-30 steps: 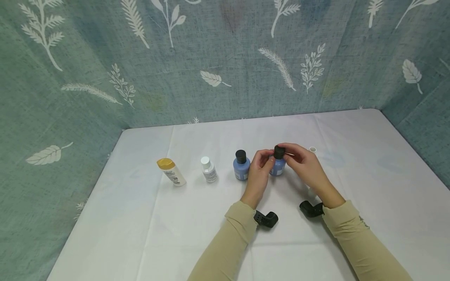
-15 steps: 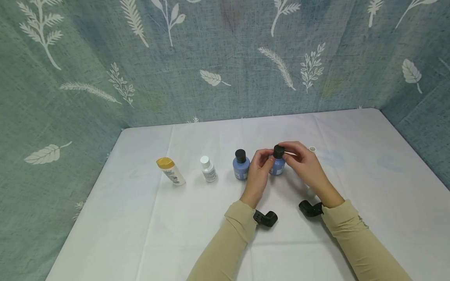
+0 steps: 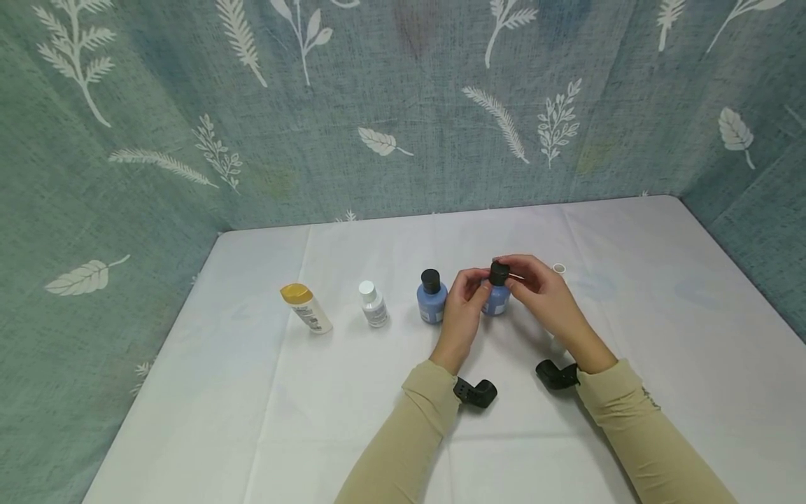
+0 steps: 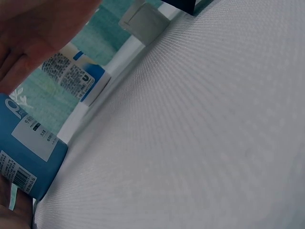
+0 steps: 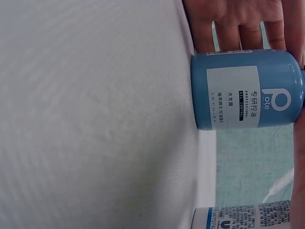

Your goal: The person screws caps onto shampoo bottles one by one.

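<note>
Pinching the black cap [image 3: 499, 273] between its thumb and finger, the right hand [image 3: 548, 290] is at the top of the blue bottle [image 3: 495, 302], as I observe from my distant seat. The left hand [image 3: 462, 308] has its fingers curled round the body of this bottle from the left. The bottle stands upright on the desk [image 3: 334, 406], somewhat right of the middle and closer to the far edge than to the near one. By my right wrist camera I can read "OIL CONTROL" on its pale label [image 5: 234, 98]. In the same view a white container [image 5: 252, 218] with a blue band is apart from the bottle. A pale ring [image 3: 560, 268] shows just behind the right hand; to what it belongs, I cannot tell. Just beside the left hand stands a second blue bottle [image 3: 432, 306], also black on top. Further toward the left edge I find a small white bottle [image 3: 376, 313], and then, nearest to that edge, a white tube [image 3: 311, 316] with yellow cap. Black wrist devices [image 3: 476, 393] come out at the cuffs of the khaki sleeves [image 3: 403, 434]. Behind the far edge hangs a green-grey curtain [image 3: 403, 185] with white leaves.
</note>
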The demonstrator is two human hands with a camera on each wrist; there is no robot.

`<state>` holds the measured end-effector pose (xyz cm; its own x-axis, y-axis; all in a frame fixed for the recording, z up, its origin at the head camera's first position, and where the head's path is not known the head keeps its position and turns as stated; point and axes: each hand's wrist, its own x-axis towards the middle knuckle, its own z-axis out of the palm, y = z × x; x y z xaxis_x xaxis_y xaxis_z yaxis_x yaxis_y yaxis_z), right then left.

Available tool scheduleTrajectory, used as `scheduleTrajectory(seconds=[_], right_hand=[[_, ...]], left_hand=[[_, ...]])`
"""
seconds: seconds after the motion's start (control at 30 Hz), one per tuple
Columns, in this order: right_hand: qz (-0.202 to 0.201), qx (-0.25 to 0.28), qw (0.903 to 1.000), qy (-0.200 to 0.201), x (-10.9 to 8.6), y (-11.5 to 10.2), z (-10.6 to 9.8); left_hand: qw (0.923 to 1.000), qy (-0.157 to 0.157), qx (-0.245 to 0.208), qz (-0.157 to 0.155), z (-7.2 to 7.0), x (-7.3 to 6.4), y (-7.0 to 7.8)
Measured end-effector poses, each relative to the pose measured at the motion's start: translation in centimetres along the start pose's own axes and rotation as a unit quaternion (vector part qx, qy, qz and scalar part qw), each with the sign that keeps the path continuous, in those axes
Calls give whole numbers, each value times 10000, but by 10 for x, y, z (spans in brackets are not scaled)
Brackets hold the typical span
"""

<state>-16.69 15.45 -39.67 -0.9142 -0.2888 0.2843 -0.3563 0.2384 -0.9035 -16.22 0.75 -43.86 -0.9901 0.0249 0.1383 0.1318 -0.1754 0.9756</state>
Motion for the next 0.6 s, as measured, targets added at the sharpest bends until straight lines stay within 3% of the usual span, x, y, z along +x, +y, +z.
scheduleTrajectory(seconds=[0.6], right_hand=[[-32, 1, 10000, 54, -1, 1, 0]], left_hand=[[10000, 40, 49, 29, 0, 0, 0]])
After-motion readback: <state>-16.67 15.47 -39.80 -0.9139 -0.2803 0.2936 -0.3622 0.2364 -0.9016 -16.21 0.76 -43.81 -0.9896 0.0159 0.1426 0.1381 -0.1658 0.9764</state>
